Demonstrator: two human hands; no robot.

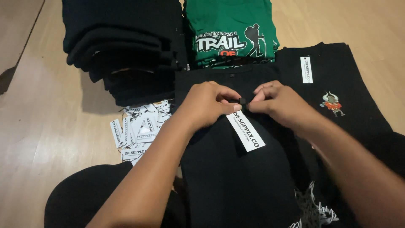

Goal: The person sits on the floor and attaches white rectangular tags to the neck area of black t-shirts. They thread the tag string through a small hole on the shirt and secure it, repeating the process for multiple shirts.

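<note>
The shirt (pixel 236 177) under my hands is black, its tag (pixel 246 130) white with black print. Far off lies a green shirt (pixel 230 21); left, a black stack (pixel 122 46).

Both forearms bare, no sleeves, rings or watch on the left hand (pixel 206 105) or right hand (pixel 280 103) (black pants, looks like).

A small clothing-packing workspace, set up on a pale wooden floor (pixel 50 126): stacks of folded black shirts (pixel 122 46), a pile of green printed shirts (pixel 230 29) and a loose heap of white paper hang tags (pixel 137 128) (all alike) point to garment labelling.
</note>
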